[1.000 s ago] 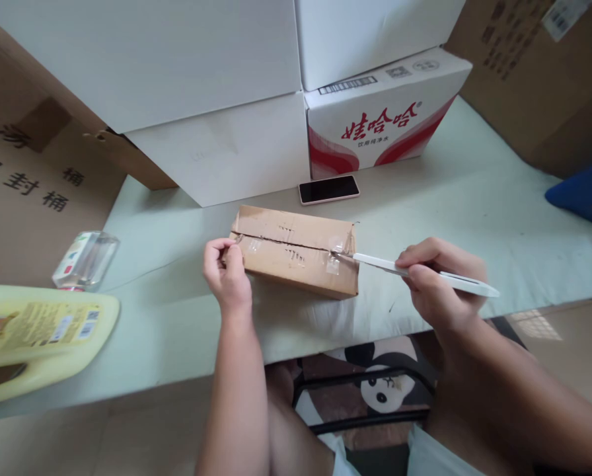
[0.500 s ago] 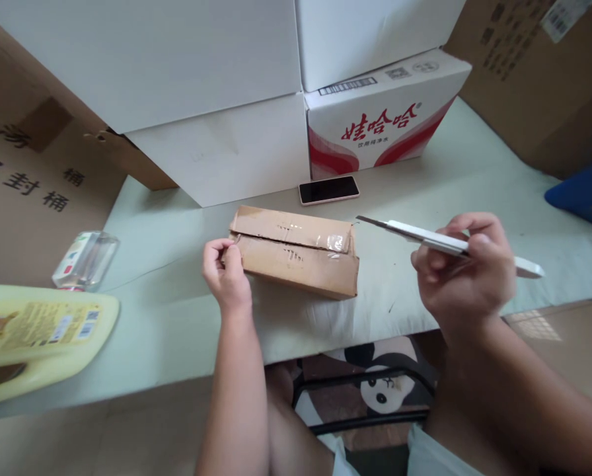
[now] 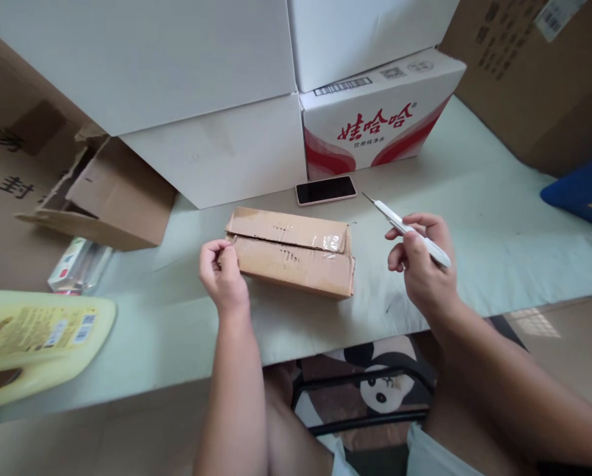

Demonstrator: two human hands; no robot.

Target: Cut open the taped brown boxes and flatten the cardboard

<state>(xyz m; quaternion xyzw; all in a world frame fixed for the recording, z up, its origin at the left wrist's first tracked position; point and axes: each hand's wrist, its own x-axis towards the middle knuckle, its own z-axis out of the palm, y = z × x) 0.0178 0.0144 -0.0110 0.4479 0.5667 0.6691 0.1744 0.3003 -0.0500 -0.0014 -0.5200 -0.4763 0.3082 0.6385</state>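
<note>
A small brown cardboard box point(image 3: 296, 261) lies on the table in front of me, its two top flaps meeting at a slightly gaping seam with clear tape at the right end. My left hand point(image 3: 225, 274) pinches the box's left end between thumb and fingers. In my right hand point(image 3: 425, 258), to the right of the box and apart from it, is a white utility knife point(image 3: 412, 235). Its thin blade is out and points up and left, toward the phone point(image 3: 326, 190) lying behind the box.
White cartons point(image 3: 217, 152) and a red-and-white carton point(image 3: 380, 125) stand at the back. An open brown box point(image 3: 122, 198) leans at the left, by a clear bottle point(image 3: 78, 268) and a yellow jug point(image 3: 43, 344). A blue object point(image 3: 581, 195) sits at the right. The table's front edge is near me.
My right hand has moved left and turned the knife so its blade points further up. At the left, the open brown box has tipped outward over the clear bottle. My left hand keeps its hold.
</note>
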